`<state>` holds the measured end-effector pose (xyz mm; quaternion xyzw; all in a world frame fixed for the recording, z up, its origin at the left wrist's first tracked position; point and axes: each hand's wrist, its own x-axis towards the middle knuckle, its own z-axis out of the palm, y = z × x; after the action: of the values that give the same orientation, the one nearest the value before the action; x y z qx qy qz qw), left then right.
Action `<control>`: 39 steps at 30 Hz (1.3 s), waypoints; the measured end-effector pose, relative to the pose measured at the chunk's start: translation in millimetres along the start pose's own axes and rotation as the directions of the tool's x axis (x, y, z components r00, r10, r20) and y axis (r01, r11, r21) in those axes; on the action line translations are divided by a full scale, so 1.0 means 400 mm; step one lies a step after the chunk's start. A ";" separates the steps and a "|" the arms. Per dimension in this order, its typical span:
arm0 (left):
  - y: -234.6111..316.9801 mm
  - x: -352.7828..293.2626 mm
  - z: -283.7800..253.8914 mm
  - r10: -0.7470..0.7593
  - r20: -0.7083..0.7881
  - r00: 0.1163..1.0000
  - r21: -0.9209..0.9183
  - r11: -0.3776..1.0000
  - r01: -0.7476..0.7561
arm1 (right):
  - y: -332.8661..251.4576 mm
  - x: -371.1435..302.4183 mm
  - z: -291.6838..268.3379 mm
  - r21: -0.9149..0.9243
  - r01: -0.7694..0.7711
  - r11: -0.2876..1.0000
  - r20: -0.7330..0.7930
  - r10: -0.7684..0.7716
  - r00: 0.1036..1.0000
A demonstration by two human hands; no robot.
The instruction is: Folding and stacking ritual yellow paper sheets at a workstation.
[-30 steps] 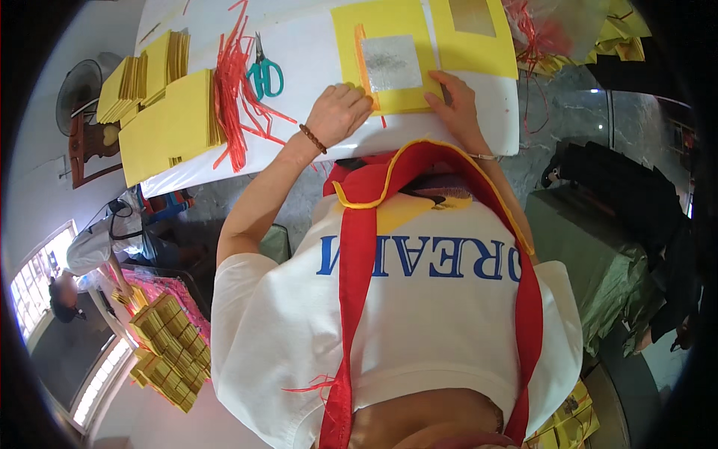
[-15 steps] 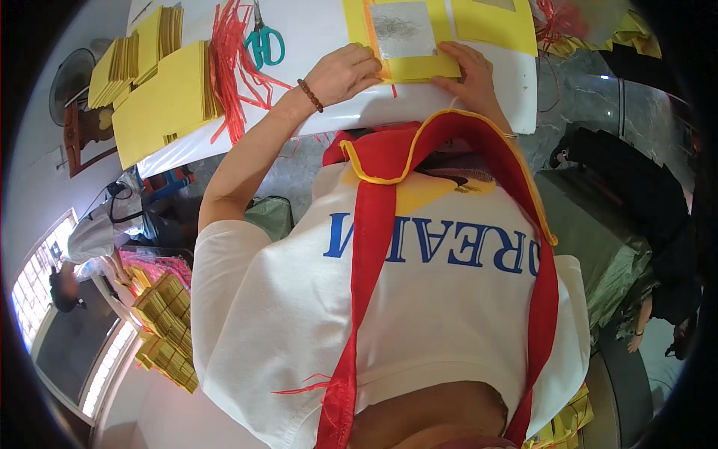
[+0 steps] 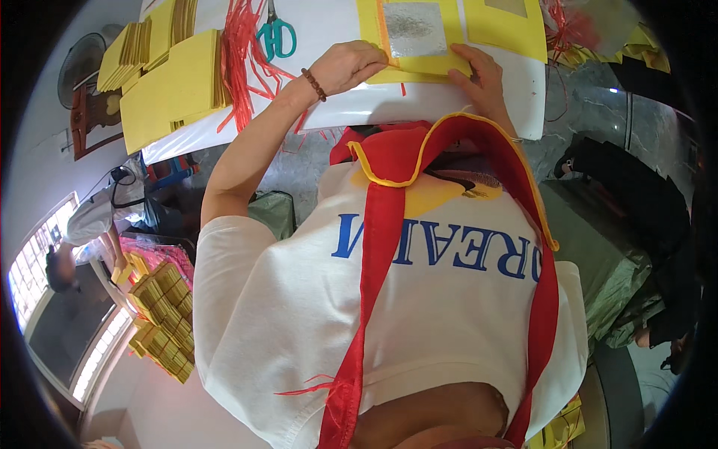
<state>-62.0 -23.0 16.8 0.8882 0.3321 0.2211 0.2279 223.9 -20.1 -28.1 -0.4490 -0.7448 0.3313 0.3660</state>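
Note:
Yellow paper sheets [image 3: 425, 70] with a silver rectangle [image 3: 415, 30] on top lie at the far edge of the view. A narrow orange strip [image 3: 384, 24] runs along the left of the rectangle. At the near left corner my left hand [image 3: 350, 66] is closed, thumb and fingers pinching the paper by the strip. It wears a brown bead bracelet [image 3: 314, 84]. My right hand [image 3: 482, 78] rests at the right edge of the sheets, fingers apart, fingertips touching the paper. Just past my left hand lie teal-handled scissors [image 3: 277, 39] and a bundle of red plastic strips [image 3: 241, 67].
Stacks of yellow paper [image 3: 172, 86] stand on the white table [image 3: 348, 112] at the left. Another yellow sheet [image 3: 505, 34] lies to the right. Tied yellow bundles [image 3: 161, 318] are piled behind at the left, near another person [image 3: 93, 217]. A person in black [image 3: 624, 179] is at the right.
My left fingers have shifted and now pinch the paper's near left corner. My right hand's thumb and fingers have moved slightly at the right edge. The view has moved a little.

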 end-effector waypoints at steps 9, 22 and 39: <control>0.006 0.017 -0.029 -0.426 0.203 0.882 -0.263 0.844 0.468 | 0.002 -0.002 0.008 -0.117 -0.004 0.993 -0.070 -0.004 0.998; -0.022 0.016 -0.027 -0.390 0.237 0.890 -0.319 0.834 0.450 | -0.009 0.007 0.009 -0.207 0.037 0.978 -0.076 -0.054 0.996; 0.013 0.009 0.019 0.061 0.019 0.998 0.231 0.971 -0.064 | -0.020 0.029 0.036 -0.046 -0.093 0.995 -0.217 0.080 0.973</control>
<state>-52.9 -26.1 14.3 0.9200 0.3262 0.1825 0.1180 204.6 -14.7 -26.1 -0.5241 -0.6897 0.2757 0.4166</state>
